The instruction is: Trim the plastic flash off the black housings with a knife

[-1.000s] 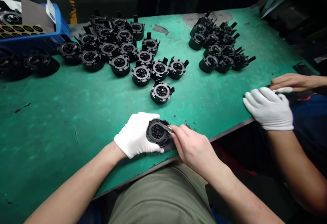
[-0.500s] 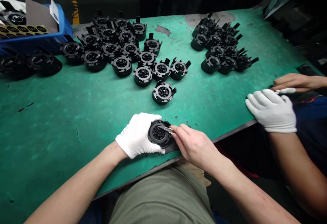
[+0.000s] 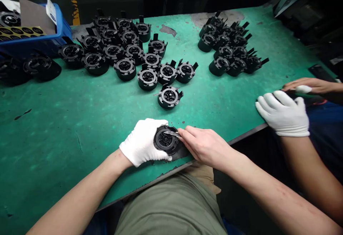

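Near the front edge of the table, my left hand [image 3: 144, 142], in a white glove, is wrapped round the left side of a round black plastic housing [image 3: 164, 145]. Rings and ribs show on the housing's upper face. My bare right hand [image 3: 202, 143] pinches a thin metal blade tool [image 3: 171, 133], perhaps tweezers or a knife. Its pointed tip lies over the middle of the housing; whether it touches cannot be made out. A similar black housing [image 3: 169, 97] stands just beyond my hands.
Several more black housings [image 3: 124, 67] cluster at the back left, and another group [image 3: 219, 65] stands at the back right. A blue bin [image 3: 64, 31] holds parts and a sticker sheet. At the right, a co-worker's gloved hand [image 3: 285, 115] rests by the green table's [image 3: 53, 127] edge.
The whole view has shifted slightly. My right hand and the metal tool have tilted a little, with the tip still over the housing. My left hand keeps its hold.
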A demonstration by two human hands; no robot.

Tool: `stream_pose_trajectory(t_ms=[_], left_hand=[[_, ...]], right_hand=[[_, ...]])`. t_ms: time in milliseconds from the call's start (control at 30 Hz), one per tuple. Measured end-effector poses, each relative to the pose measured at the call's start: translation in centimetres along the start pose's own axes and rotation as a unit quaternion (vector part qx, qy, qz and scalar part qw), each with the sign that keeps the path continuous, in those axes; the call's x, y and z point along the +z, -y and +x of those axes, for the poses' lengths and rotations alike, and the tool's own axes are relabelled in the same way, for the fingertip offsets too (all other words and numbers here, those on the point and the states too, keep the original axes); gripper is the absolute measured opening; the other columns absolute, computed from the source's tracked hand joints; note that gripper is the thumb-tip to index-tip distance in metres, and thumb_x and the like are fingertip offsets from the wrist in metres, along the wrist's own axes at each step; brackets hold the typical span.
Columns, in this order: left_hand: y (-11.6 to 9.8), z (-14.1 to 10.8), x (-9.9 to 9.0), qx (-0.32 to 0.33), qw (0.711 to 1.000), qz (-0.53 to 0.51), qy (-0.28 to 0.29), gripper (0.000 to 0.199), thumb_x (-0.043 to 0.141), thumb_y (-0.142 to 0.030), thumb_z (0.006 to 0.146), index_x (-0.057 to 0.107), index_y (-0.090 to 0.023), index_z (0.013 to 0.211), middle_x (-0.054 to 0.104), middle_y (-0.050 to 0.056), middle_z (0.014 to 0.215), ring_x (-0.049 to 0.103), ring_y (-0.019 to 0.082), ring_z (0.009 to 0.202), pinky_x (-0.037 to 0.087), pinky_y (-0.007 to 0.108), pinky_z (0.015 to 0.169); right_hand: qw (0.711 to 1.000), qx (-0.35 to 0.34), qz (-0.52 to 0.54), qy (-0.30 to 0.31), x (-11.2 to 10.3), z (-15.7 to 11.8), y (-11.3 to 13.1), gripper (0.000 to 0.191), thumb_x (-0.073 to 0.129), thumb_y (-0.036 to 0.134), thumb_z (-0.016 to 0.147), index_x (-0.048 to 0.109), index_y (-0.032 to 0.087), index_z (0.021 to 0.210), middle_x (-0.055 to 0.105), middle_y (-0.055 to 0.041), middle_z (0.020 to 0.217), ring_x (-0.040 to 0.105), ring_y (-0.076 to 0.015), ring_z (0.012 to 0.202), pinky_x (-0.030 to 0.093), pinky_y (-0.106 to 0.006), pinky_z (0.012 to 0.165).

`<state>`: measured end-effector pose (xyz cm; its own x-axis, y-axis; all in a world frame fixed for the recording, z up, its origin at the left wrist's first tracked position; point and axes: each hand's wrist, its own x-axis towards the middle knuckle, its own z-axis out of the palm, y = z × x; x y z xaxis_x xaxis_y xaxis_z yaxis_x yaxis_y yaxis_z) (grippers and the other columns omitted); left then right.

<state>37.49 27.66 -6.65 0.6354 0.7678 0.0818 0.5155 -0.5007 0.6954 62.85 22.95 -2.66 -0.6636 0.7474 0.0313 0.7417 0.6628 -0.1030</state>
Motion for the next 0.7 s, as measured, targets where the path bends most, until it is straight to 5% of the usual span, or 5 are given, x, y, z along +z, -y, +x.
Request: stream_pose_trajectory(t_ms=[467,700], left_hand=[[-0.4,0.2,-0.2,0.006,1.000,-0.015,0.012,0.073,0.094,-0.066,0.062,0.069,-0.026,0.118,0.079,0.008,0.110,0.077,0.035,0.102,0.060,0.044,0.092],[0.6,-0.9,1.0,0.006,0.999,0.011,-0.036,0.114,0.100,-0.064,0.051,0.056,-0.018,0.146,0.074,0.017,0.132,0.073,0.042,0.119,0.057,0.054,0.106]], right_hand=[[0.998,-0.035,-0.017,0.043,-0.1,-0.1,-1.1,0.018,0.047,0.014,0.108,0.058,0.012,0.122,0.058,-0.0029,0.087,0.052,-0.0175,0.069,0.031,-0.035,0.059],[0.996,-0.067,-0.012,0.056,0.0,0.1,-2.0,0.021,0.040,0.017,0.112,0.057,0.012,0.124,0.057,-0.0024,0.086,0.051,-0.0178,0.068,0.030,-0.035,0.058]])
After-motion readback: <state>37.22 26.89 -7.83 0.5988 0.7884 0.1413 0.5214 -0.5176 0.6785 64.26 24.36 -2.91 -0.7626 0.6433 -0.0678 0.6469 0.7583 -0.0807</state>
